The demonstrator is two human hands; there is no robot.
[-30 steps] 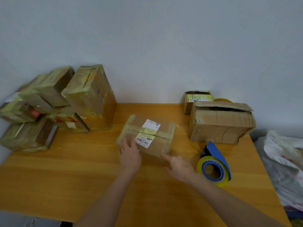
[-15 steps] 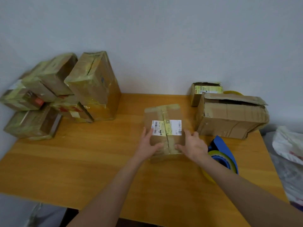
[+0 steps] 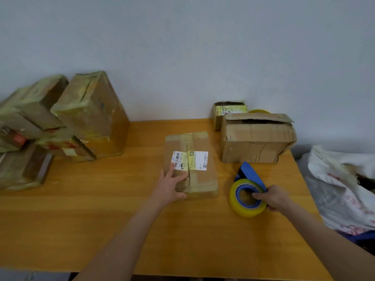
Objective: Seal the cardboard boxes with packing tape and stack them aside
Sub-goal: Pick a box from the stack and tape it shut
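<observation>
at the far left of the wooden table (image 3: 85, 209), a pile of taped boxes (image 3: 60, 122) leans against the wall, wrapped in yellowish tape, some tilted and resting on one another.

near the middle of the table lies a flat cardboard box (image 3: 199, 179) with its top flaps closed along a centre seam, tape across both ends and a white and yellow shipping label (image 3: 190, 160) over the seam. the left hand (image 3: 172, 185) lies flat and spread on the near-left corner of this box, fingers pressing on the top, thumb at the near edge; it grips nothing.

just to the right of the box, apart from it, stands a tape dispenser (image 3: 246, 194) with a blue frame and a yellow roll of packing tape. the right hand (image 3: 273, 197) is closed on it, fingertips reaching into the blue core and thumb under the roll's right side.

behind the dispenser, a larger creased box (image 3: 255, 142) sits with its top flaps loose and slightly gaping. a small labelled box (image 3: 228, 111) stands behind it against the wall, with a bit of another yellow roll (image 3: 259, 111) peeking beside it.

off the table's right edge lies a heap of white plastic bags (image 3: 343, 185).
</observation>
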